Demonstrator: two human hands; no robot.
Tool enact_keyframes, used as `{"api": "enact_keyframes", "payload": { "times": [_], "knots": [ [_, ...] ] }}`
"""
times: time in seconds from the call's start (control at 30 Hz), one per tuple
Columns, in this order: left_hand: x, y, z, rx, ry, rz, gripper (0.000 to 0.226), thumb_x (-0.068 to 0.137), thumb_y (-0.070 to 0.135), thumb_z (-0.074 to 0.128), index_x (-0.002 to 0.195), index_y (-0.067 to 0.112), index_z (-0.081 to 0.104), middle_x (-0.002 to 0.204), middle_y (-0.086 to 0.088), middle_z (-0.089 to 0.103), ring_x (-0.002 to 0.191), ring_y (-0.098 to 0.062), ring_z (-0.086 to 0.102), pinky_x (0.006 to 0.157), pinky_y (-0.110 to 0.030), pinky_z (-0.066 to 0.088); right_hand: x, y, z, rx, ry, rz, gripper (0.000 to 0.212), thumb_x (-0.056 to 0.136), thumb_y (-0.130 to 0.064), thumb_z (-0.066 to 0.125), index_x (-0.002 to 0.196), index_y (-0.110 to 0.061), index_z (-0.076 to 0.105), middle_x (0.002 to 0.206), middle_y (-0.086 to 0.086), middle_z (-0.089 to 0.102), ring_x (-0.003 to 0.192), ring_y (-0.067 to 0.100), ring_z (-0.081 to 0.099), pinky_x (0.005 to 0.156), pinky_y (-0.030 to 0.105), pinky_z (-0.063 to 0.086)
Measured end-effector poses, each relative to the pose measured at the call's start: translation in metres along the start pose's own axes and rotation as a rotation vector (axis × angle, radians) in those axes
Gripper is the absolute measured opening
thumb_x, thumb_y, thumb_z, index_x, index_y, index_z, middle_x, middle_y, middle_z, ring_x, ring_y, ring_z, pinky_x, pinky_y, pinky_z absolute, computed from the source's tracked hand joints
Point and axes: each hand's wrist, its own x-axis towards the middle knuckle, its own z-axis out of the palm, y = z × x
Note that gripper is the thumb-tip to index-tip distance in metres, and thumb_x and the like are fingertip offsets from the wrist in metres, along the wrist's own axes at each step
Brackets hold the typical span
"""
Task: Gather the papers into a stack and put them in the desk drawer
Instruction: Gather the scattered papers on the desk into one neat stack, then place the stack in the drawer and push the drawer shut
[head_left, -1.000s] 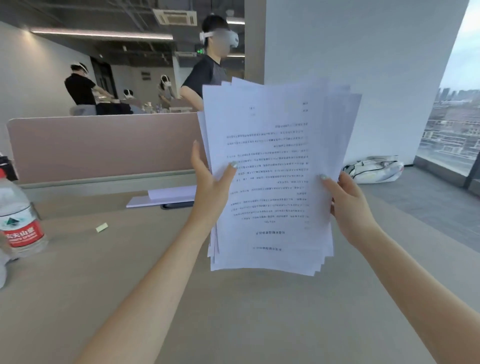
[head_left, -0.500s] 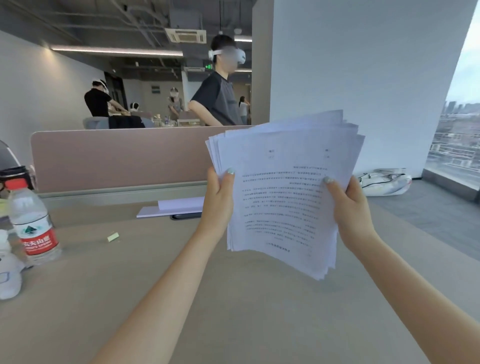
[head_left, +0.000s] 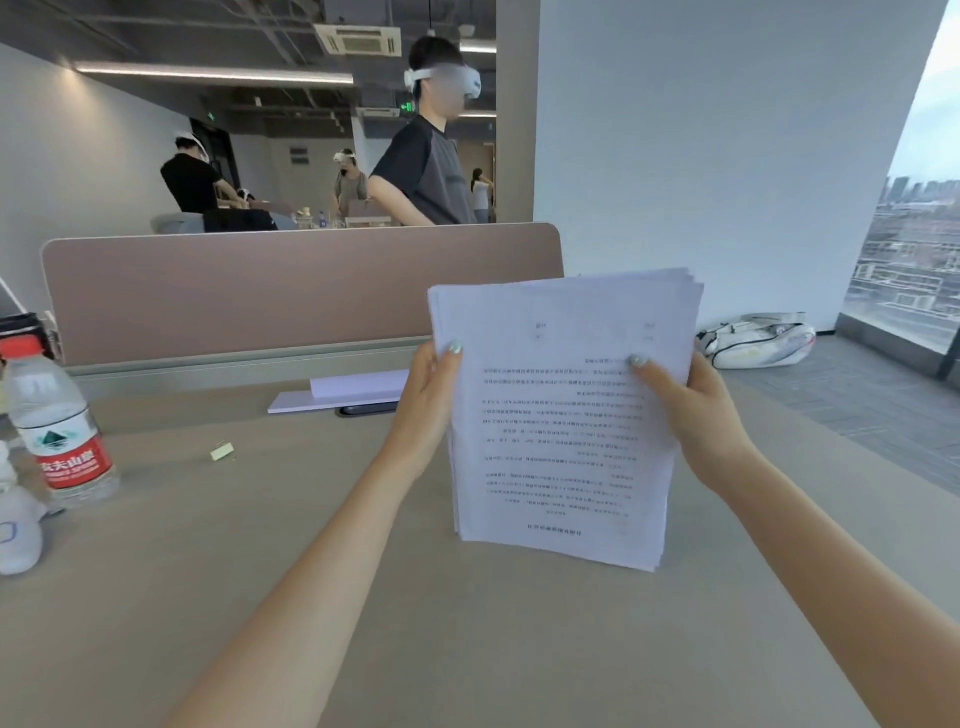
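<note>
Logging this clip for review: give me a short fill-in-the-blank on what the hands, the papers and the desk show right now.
1. The stack of papers is held by ____ hands, the left hand and the right hand.
2. The water bottle has a ____ cap.
3. The printed text on the top sheet reads ____ to the camera.
4. The stack's lower edge is ____ the desk.

Missing words: both; red; upside down; above

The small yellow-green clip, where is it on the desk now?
In the head view the clip lies alone on the desk, left of the left hand, between it and the water bottle.
</note>
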Motion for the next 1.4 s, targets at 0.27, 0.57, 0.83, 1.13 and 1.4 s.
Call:
{"api": "enact_keyframes", "payload": {
  "times": [0.27,0.57,0.83,1.13,1.4],
  "knots": [
    [-0.029,-0.047,0.015,0.003,-0.153,-0.038,0.039,0.098,0.034,0.036,0.135,0.025,0.044,0.127,0.016,0.059,0.115,0.011,0.052,0.073,0.003,0.043,-0.022,0.032,-0.005,-0.049,-0.156,0.269,0.028,0.081,-0.024,0.067,0.103,-0.007,0.070,0.104,0.011,0.074,0.092,0.027,0.072,0.084,0.044,0.056],
    [-0.051,-0.006,0.041,-0.045,-0.418,-0.209,0.015,0.090,0.028,0.055,0.099,0.033,0.065,0.090,0.022,0.072,0.091,-0.001,0.067,0.086,-0.024,0.051,-0.060,0.004,-0.065,-0.087,-0.162,0.247,0.020,0.081,-0.024,0.066,0.096,-0.012,0.073,0.100,0.008,0.076,0.091,0.027,0.072,0.080,0.039,0.056],
    [-0.102,0.006,0.148,0.020,-0.459,-0.027,0.024,0.090,0.017,0.054,0.078,0.035,0.064,0.084,0.018,0.067,0.081,-0.002,0.063,0.078,-0.022,0.049,-0.147,-0.021,-0.172,0.131,0.021,0.539,0.045,0.075,-0.031,0.064,0.114,-0.008,0.064,0.104,0.010,0.074,0.085,0.024,0.073,0.070,0.036,0.060],
    [-0.175,-0.006,0.278,-0.264,-0.361,-0.318,0.019,0.088,0.018,0.051,0.100,0.016,0.065,0.090,0.007,0.067,0.086,-0.012,0.063,0.077,-0.026,0.050,-0.281,0.001,-0.264,0.787,0.282,0.301,0.091,0.081,-0.074,0.028,0.147,-0.021,-0.007,0.155,0.015,-0.003,0.141,0.038,-0.008,0.117,0.052,0.001],
    [-0.272,-0.017,0.352,-0.347,-0.546,-0.566,0.032,0.094,0.026,0.046,0.121,0.012,0.056,0.111,-0.001,0.063,0.101,-0.018,0.061,0.094,-0.034,0.049,-0.330,0.008,-0.283,0.319,0.977,0.392,0.013,0.089,-0.008,0.052,0.096,-0.011,0.064,0.092,0.002,0.076,0.071,0.013,0.073,0.057,0.027,0.058]
  ]
}}
